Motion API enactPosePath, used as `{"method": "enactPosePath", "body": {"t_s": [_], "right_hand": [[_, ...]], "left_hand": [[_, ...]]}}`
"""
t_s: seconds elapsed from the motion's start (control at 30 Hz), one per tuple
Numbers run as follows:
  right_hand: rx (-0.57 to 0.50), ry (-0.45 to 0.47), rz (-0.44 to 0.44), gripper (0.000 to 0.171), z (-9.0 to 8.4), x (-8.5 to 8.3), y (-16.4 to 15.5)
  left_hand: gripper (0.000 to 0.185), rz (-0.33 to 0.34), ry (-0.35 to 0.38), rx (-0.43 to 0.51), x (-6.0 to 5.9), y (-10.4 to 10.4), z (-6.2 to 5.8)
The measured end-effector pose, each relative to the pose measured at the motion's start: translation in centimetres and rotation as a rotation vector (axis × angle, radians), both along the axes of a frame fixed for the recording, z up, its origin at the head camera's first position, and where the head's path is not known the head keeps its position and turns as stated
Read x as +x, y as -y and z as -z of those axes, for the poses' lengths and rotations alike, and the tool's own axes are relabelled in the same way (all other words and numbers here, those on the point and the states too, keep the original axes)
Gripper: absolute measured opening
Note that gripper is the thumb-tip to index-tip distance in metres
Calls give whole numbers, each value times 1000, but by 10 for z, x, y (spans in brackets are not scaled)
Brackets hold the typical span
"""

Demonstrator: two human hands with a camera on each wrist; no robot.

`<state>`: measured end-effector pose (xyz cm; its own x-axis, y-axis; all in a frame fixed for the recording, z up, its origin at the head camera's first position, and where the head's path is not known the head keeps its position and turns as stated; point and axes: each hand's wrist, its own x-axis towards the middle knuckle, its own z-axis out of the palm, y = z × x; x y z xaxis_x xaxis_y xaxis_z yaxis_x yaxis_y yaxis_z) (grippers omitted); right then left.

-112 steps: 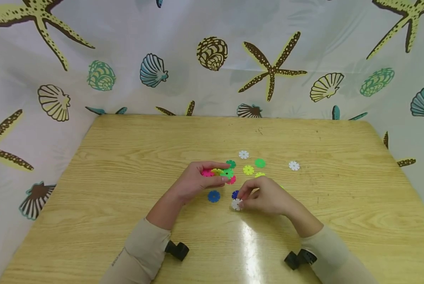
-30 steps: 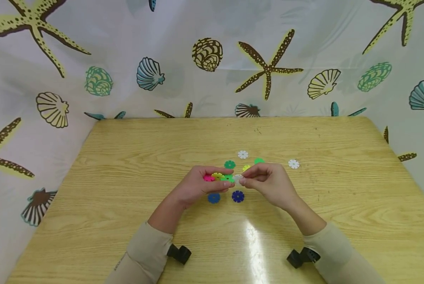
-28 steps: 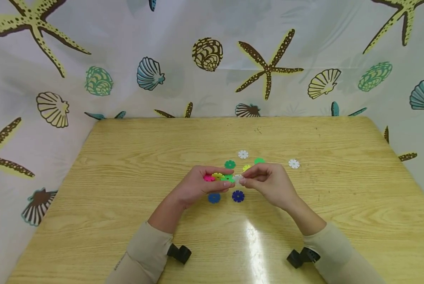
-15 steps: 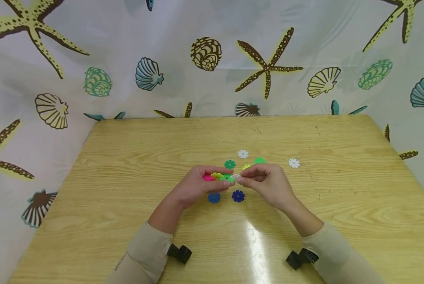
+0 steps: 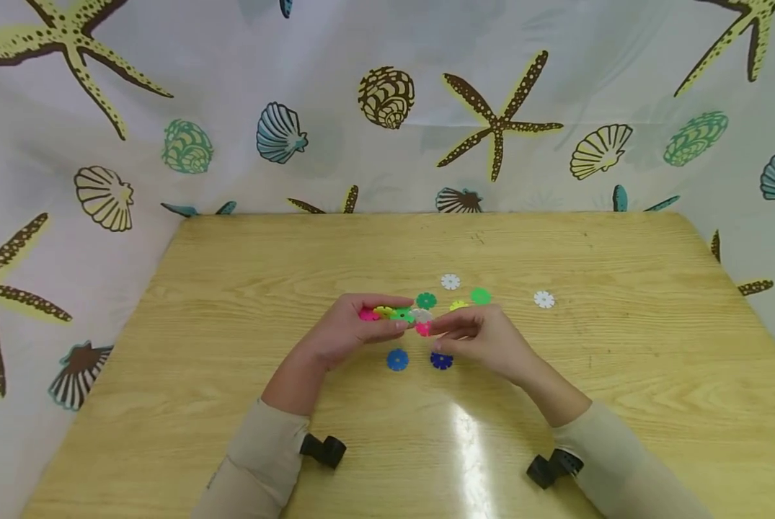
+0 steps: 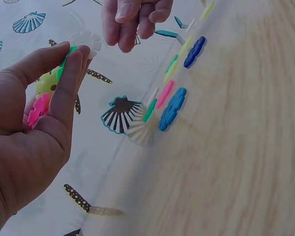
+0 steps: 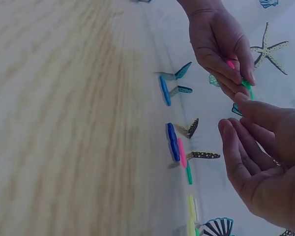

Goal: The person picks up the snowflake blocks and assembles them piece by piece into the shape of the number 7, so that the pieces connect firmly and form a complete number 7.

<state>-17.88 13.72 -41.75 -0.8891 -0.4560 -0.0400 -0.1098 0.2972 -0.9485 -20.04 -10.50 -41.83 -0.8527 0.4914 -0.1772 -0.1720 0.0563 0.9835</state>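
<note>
My left hand (image 5: 344,326) pinches a chain of slotted flower-shaped plastic discs between thumb and fingers. The chain runs from a pink disc (image 6: 38,110) through a yellow disc (image 6: 45,84) and a green disc (image 5: 401,315) to a white disc (image 6: 86,43) at its free end. My right hand (image 5: 491,339) hovers just right of that end, thumb and fingers apart with nothing between them. Below its fingertips lies a dark blue disc (image 5: 442,361), partly covered. A loose pink disc (image 5: 422,329) shows on the table between the hands.
Loose on the wooden table (image 5: 264,274) lie a blue disc (image 5: 397,360), a dark green disc (image 5: 426,300), a light green disc (image 5: 481,296), a yellow disc (image 5: 458,305) and white discs, one far (image 5: 450,281) and one right (image 5: 544,299). A shell-print cloth (image 5: 322,137) encloses the back and sides.
My right hand brought a white disc from the table to the chain's green end. It has since let go and drawn back; the white disc stays on the chain, which moved slightly left.
</note>
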Motion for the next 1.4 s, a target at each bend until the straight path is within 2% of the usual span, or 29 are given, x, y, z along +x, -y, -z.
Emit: {"method": "enactPosePath", "body": {"t_s": [0.13, 0.3, 0.43, 0.57, 0.7, 0.93, 1.2, 1.4], "right_hand": [[65, -23, -88, 32, 2, -6, 8], [103, -25, -121, 33, 3, -9, 18], [91, -15, -160, 35, 8, -14, 26], [67, -7, -210, 37, 13, -17, 34], [118, -28, -238, 37, 15, -18, 42], [262, -88, -240, 34, 16, -16, 51], [335, -111, -195, 29, 12, -18, 52], [326, -105, -144, 20, 10, -21, 46]], "left_hand": [[47, -24, -4, -14, -5, 9, 3], [44, -70, 9, -35, -11, 22, 8], [46, -114, 33, -66, -13, 31, 8], [52, -122, 48, -66, -14, 35, 8], [52, -107, 47, -58, -13, 36, 7], [51, -101, 64, -21, -13, 35, 5], [49, -90, 56, 7, -15, 34, 5], [50, -88, 69, 1, -15, 35, 7]]}}
